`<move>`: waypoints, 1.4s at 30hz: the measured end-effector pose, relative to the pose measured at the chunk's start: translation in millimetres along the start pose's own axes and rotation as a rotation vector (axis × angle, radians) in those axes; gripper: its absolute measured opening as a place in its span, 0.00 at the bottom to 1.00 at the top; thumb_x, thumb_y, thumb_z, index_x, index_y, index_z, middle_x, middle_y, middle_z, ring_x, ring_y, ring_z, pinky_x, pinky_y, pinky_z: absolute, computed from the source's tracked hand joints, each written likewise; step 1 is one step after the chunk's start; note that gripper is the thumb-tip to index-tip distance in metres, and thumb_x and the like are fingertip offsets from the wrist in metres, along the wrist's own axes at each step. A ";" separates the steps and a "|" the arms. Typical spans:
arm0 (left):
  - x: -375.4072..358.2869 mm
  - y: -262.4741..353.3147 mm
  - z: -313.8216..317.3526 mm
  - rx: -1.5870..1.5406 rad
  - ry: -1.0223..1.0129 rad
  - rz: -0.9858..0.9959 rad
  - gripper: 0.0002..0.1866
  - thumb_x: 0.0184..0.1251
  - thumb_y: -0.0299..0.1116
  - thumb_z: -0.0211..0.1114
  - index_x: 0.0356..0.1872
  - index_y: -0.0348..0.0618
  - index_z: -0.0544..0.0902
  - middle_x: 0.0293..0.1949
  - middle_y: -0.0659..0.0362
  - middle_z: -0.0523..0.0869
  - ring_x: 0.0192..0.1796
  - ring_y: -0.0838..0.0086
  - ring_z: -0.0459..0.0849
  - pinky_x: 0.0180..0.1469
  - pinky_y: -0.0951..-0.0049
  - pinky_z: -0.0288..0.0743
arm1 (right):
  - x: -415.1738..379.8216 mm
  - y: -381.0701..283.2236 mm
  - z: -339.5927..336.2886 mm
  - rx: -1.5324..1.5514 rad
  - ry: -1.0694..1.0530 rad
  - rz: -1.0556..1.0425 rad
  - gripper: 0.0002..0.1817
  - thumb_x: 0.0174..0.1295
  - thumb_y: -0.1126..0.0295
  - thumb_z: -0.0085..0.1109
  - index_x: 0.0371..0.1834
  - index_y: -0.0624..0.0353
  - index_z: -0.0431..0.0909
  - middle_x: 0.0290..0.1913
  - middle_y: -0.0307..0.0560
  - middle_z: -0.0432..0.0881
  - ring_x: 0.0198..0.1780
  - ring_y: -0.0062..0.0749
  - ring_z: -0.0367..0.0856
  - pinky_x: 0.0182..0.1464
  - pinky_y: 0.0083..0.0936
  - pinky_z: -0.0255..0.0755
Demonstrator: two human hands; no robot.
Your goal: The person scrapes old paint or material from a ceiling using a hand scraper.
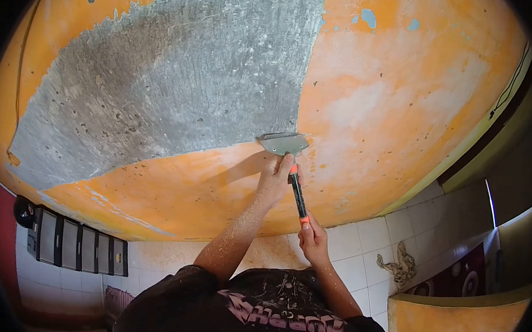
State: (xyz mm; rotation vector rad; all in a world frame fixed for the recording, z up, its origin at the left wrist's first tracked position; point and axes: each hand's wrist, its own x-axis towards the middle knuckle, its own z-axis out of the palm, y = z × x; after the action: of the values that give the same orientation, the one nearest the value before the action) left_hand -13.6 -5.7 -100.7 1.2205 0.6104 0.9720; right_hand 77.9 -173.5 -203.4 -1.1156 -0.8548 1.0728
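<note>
A long-handled wall scraper [299, 196] with a wide metal blade [285, 144] is in both my hands. Its blade rests against the wall, at the lower right corner of a bare grey patch [185, 80] edged by orange paint [367, 124]. My left hand [276, 174] grips the neck just below the blade, and part of its fingers is hidden behind the tool. Lower down, my right hand [314, 240] is wrapped round the end of the black and orange handle. Pale flecks of dust speckle my left forearm.
A drawer unit [79, 239] stands on the tiled floor at lower left, a dark round object [24, 212] beside it. Crumpled cloth [400, 265] lies on the tiles at right, near an orange low wall [452, 327]. A cable [20, 87] hangs on the wall's left side.
</note>
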 end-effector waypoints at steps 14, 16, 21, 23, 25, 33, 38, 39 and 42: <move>-5.4 -10.6 -1.2 -0.059 0.036 0.003 0.15 0.85 0.40 0.47 0.44 0.38 0.72 0.29 0.55 0.80 0.30 0.70 0.82 0.36 0.65 0.82 | -5.6 5.8 -4.0 -0.015 0.017 0.005 0.22 0.79 0.67 0.48 0.73 0.57 0.70 0.26 0.25 0.63 0.23 0.09 0.60 0.25 0.12 0.57; 4.1 8.5 2.0 0.022 -0.006 0.012 0.15 0.85 0.41 0.47 0.43 0.38 0.72 0.29 0.55 0.80 0.30 0.69 0.82 0.37 0.65 0.82 | 7.5 -5.3 -0.6 -0.019 0.011 -0.019 0.22 0.79 0.67 0.48 0.73 0.57 0.70 0.26 0.25 0.63 0.23 0.09 0.60 0.25 0.12 0.57; 6.0 5.9 3.7 0.002 -0.009 0.009 0.15 0.85 0.41 0.47 0.44 0.39 0.72 0.28 0.56 0.80 0.29 0.70 0.82 0.36 0.66 0.82 | 5.0 -13.8 -0.6 -0.038 0.019 -0.014 0.21 0.80 0.65 0.47 0.72 0.57 0.71 0.26 0.25 0.63 0.23 0.09 0.59 0.25 0.12 0.56; -3.0 -8.4 -1.2 -0.024 0.019 -0.011 0.15 0.85 0.42 0.47 0.44 0.38 0.72 0.28 0.56 0.80 0.29 0.70 0.82 0.35 0.66 0.81 | -1.8 1.3 -3.1 -0.013 -0.007 -0.011 0.21 0.80 0.64 0.47 0.72 0.57 0.71 0.26 0.25 0.62 0.23 0.08 0.59 0.25 0.12 0.55; -0.8 6.8 5.6 0.030 0.016 0.022 0.17 0.85 0.42 0.46 0.49 0.36 0.73 0.29 0.56 0.80 0.30 0.71 0.82 0.35 0.67 0.81 | 3.7 -6.3 -1.9 0.012 -0.019 -0.005 0.22 0.80 0.64 0.47 0.73 0.57 0.71 0.26 0.25 0.62 0.23 0.08 0.59 0.24 0.12 0.55; 2.3 4.6 1.4 0.051 -0.007 -0.002 0.21 0.86 0.44 0.44 0.54 0.33 0.73 0.28 0.57 0.79 0.30 0.70 0.81 0.37 0.66 0.81 | 4.6 -7.1 -5.4 0.023 -0.035 0.028 0.22 0.80 0.64 0.48 0.73 0.56 0.70 0.26 0.25 0.63 0.22 0.09 0.59 0.24 0.11 0.55; 4.4 17.0 10.1 0.008 0.008 0.035 0.20 0.86 0.45 0.44 0.48 0.35 0.72 0.27 0.57 0.80 0.29 0.70 0.82 0.35 0.66 0.81 | -1.5 -32.6 -5.8 0.032 -0.049 0.054 0.22 0.79 0.64 0.48 0.73 0.56 0.71 0.26 0.26 0.64 0.22 0.09 0.60 0.23 0.12 0.56; 1.4 9.5 7.4 0.011 0.020 0.017 0.19 0.85 0.45 0.45 0.47 0.35 0.72 0.27 0.57 0.80 0.29 0.70 0.82 0.35 0.66 0.81 | -1.1 -33.2 -6.7 0.053 -0.060 0.060 0.22 0.80 0.64 0.48 0.73 0.56 0.71 0.26 0.26 0.64 0.22 0.09 0.60 0.23 0.13 0.56; -8.0 -0.5 5.9 0.019 0.076 0.008 0.18 0.85 0.45 0.46 0.46 0.37 0.72 0.27 0.57 0.79 0.29 0.70 0.82 0.35 0.66 0.81 | -6.8 -20.3 -6.7 0.044 -0.053 0.118 0.22 0.80 0.63 0.48 0.73 0.55 0.70 0.25 0.26 0.64 0.22 0.09 0.61 0.23 0.13 0.56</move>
State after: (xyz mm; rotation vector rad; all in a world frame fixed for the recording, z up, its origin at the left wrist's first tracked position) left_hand -12.4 -15.6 -100.4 1.2079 0.6771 1.0249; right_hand 86.9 -183.5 -185.4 -1.1161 -0.8115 1.2176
